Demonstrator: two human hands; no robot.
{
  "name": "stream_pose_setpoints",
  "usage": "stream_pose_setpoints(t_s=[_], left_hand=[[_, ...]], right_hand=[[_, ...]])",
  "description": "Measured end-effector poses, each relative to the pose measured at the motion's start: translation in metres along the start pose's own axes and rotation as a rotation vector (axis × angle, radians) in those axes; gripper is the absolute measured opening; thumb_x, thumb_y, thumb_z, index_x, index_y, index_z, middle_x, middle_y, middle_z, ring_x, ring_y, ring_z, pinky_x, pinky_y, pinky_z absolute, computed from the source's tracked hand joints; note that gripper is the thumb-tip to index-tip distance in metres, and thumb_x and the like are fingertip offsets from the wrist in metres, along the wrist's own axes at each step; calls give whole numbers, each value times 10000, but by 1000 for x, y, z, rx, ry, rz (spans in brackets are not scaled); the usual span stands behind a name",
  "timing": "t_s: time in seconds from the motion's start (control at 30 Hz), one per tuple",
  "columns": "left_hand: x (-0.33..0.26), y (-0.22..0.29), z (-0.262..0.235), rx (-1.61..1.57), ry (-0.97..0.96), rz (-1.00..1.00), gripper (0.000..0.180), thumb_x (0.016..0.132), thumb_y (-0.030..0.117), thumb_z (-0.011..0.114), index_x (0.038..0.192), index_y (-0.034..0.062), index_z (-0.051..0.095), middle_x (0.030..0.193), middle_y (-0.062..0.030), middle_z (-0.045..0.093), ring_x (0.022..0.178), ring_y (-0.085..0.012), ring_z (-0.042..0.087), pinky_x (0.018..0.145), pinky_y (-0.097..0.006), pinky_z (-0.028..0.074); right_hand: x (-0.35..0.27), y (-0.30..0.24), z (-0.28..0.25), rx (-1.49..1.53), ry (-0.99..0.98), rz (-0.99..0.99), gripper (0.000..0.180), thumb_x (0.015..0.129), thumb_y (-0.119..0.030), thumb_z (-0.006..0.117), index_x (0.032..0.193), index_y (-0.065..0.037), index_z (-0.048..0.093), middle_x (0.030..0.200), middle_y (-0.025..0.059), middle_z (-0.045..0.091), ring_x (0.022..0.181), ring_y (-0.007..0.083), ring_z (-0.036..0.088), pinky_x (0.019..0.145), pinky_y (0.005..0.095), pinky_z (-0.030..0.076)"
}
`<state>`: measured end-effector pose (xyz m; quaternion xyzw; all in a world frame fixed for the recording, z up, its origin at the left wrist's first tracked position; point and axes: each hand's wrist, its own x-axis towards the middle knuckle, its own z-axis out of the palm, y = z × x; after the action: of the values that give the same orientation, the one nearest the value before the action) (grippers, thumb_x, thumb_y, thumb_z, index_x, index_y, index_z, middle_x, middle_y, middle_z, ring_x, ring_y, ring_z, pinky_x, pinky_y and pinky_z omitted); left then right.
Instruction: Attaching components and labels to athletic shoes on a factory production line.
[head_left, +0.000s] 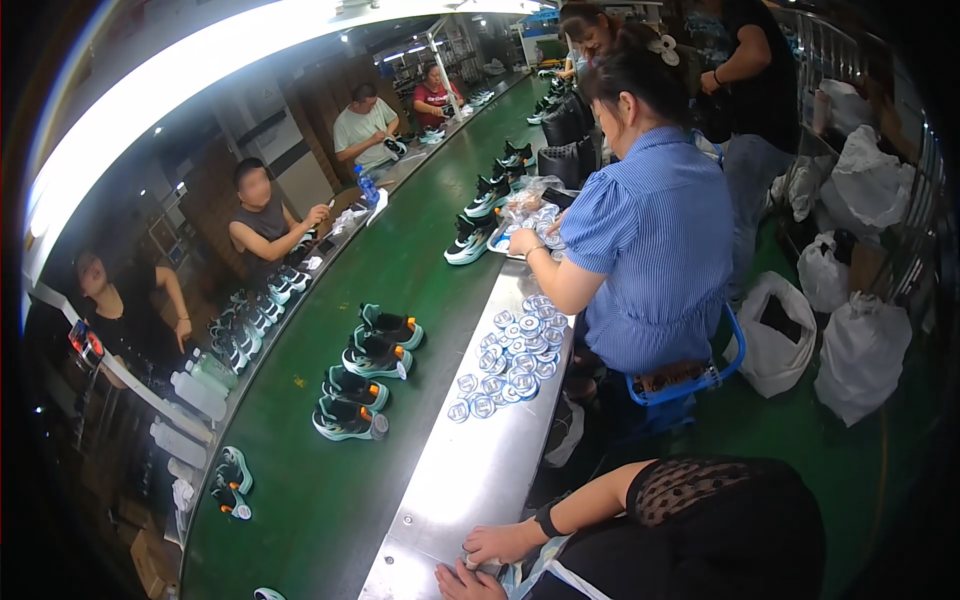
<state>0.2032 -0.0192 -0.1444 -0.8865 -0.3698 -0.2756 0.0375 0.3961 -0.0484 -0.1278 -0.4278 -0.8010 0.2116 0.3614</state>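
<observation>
Low in the picture, my two hands meet over the bare metal bench top (450, 490). My right hand (502, 542), with a dark band at its wrist, lies with bent fingers against the left one. Something small and pale shows at its fingertips, too small to name. My left hand (468, 583) is cut by the lower edge; its visible fingers stretch over the metal. Beside my right wrist is a blue-and-white cloth-like piece (565, 578). Farther up the bench lie many round blue-and-white discs (520, 350), out of my hands' reach as they rest.
Black and pale-green sneakers (375, 355) stand on the green conveyor belt (290, 440). A co-worker in a striped blue shirt (650, 220) works at the bench on a blue chair (690, 385). Others work across the belt, near bottles (200, 395). White bags (865, 360) sit at right.
</observation>
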Motion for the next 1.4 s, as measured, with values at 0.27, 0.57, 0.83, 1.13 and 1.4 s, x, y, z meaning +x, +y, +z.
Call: stream_pose_setpoints(t_s=[0.27,0.57,0.83,1.13,1.4], left_hand=[[2,4,-3,-8,-25,-9,456,863,263,571,1301,140,550,1301,-243,528,1098,-418,551,907,-509,457],[5,9,-6,1,-52,-24,462,863,257,572,1305,124,545,1303,-245,526,1110,-420,547,921,-508,455],[10,13,-10,-4,-59,-27,429,857,239,567,1261,93,578,1261,-245,558,1098,-411,561,914,-503,461],[16,17,-18,12,-120,-42,441,862,247,560,1282,112,568,1264,-239,557,1100,-408,558,912,-501,459],[8,12,-6,30,-78,-32,459,868,273,556,1311,155,550,1289,-216,546,1104,-398,554,901,-501,459]], right_hand=[[-1,-1,-5,13,-2,-5,293,705,3,635,982,-48,554,937,125,483,988,305,473,891,418,352],[-2,-1,-5,15,11,-3,278,705,16,630,966,-42,554,941,129,485,992,304,471,893,422,351],[-2,1,-6,20,-30,36,315,668,42,633,958,-44,548,945,129,480,981,301,470,881,418,349],[-3,0,-9,26,26,-13,338,640,34,644,953,-49,549,930,121,475,978,298,467,870,418,347],[-4,2,-7,8,53,-25,309,676,-3,629,973,-56,563,912,117,479,957,301,474,851,409,348]])
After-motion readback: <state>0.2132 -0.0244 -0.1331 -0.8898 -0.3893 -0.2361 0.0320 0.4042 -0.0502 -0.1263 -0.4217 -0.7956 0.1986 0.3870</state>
